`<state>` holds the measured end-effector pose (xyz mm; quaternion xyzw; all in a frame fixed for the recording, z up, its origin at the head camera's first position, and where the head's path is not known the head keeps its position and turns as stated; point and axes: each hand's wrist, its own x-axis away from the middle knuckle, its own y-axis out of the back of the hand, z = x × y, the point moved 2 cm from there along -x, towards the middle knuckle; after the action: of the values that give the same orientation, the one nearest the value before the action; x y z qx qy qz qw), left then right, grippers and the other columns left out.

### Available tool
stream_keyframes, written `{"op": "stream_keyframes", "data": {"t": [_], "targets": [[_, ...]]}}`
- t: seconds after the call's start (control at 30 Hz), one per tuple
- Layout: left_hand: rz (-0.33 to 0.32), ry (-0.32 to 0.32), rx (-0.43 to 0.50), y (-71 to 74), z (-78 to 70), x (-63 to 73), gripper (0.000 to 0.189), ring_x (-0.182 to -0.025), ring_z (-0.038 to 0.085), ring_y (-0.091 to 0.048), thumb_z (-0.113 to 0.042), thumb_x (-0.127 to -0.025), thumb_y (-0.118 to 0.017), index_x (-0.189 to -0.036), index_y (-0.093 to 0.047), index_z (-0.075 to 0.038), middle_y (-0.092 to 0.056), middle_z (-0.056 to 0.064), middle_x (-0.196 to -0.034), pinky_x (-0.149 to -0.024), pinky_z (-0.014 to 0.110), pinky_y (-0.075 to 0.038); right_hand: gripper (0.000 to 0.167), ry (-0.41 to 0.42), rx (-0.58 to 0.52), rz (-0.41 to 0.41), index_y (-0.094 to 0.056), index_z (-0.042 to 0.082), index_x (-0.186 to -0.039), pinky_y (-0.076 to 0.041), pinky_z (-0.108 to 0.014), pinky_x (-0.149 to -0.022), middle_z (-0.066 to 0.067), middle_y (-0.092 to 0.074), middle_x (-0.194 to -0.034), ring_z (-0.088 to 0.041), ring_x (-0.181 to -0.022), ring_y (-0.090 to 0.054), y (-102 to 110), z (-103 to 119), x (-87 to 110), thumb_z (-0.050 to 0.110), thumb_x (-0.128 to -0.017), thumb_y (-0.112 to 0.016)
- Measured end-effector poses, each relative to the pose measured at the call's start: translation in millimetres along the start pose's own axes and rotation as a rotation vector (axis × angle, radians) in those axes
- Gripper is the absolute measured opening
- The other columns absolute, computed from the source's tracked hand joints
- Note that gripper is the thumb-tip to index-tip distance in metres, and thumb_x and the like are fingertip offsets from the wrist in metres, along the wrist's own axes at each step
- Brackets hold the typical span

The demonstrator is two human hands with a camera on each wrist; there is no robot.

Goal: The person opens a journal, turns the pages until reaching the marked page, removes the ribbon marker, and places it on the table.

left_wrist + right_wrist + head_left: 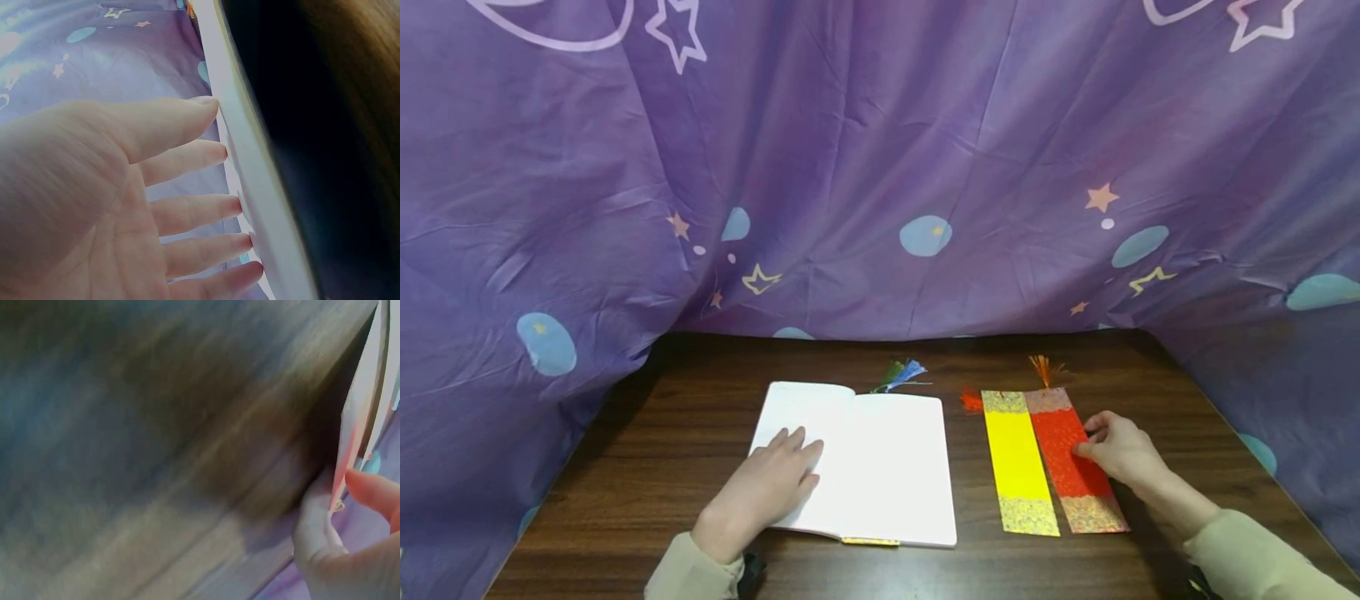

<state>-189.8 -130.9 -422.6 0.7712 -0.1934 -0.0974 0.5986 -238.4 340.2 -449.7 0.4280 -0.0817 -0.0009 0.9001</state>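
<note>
An open notebook [898,475] with blank white pages lies on the table. My left hand [763,483] rests on its left page; in the left wrist view the straight, spread fingers touch the page with their tips. To the right, my right hand [1123,450] pinches the right edge of a red bookmark [1060,454] with glittery gold ends and an orange tassel. From the right wrist, the thumb [375,490] is above the bookmark's edge and a finger is beneath it. A yellow bookmark [1017,454] with a red tassel lies just left of the red one.
Green and blue tassels [906,375] stick out past the notebook's top edge. A strip of gold glitter [870,542] shows under its bottom edge. The dark wooden table [647,450] ends at a purple patterned cloth [865,167] behind and at the sides.
</note>
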Motion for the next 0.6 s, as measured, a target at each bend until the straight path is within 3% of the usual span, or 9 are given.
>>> {"op": "stream_keyframes", "data": {"t": [0.1, 0.2, 0.43, 0.6], "targets": [[0.0, 0.001, 0.004, 0.0, 0.1, 0.4, 0.04, -0.129, 0.048, -0.042, -0.022, -0.098, -0.057, -0.134, -0.058, -0.003, -0.047, 0.029, -0.14, -0.101, 0.063, -0.039, 0.041, 0.06, 0.173, -0.039, -0.052, -0.006, -0.102, -0.047, -0.035, -0.058, -0.011, -0.065, -0.082, -0.025, -0.072, -0.06, 1, 6, 0.7, 0.017, -0.078, -0.077], [-0.003, 0.0, 0.005, 1.1, -0.2, 1.1, 0.039, -0.129, 0.049, -0.043, -0.021, -0.098, -0.058, -0.133, -0.058, -0.003, -0.048, 0.029, -0.139, -0.101, 0.063, -0.04, 0.043, 0.1, 0.261, -0.047, -0.052, -0.005, -0.101, -0.045, -0.036, -0.056, -0.01, -0.062, -0.079, -0.025, -0.069, -0.059, -1, 10, 0.8, 0.02, -0.077, -0.078], [-0.01, 0.001, 0.013, 2.0, -1.2, 1.7, 0.039, -0.129, 0.049, -0.042, -0.02, -0.098, -0.058, -0.133, -0.058, -0.002, -0.048, 0.029, -0.139, -0.101, 0.063, -0.039, 0.053, 0.129, 0.323, -0.045, -0.049, -0.01, -0.111, -0.044, -0.039, -0.055, -0.011, -0.055, -0.078, -0.026, -0.068, -0.053, -4, 13, 1.2, 0.019, -0.078, -0.079], [-0.005, 0.006, 0.011, 0.6, -0.7, 0.5, 0.04, -0.129, 0.049, -0.042, -0.021, -0.098, -0.057, -0.133, -0.058, -0.003, -0.047, 0.029, -0.14, -0.101, 0.063, -0.039, 0.062, 0.085, 0.363, 0.007, -0.047, -0.007, -0.121, -0.048, -0.047, -0.058, -0.017, -0.058, -0.091, -0.032, -0.078, -0.057, -1, 16, 4.3, 0.031, -0.083, -0.076]]}}
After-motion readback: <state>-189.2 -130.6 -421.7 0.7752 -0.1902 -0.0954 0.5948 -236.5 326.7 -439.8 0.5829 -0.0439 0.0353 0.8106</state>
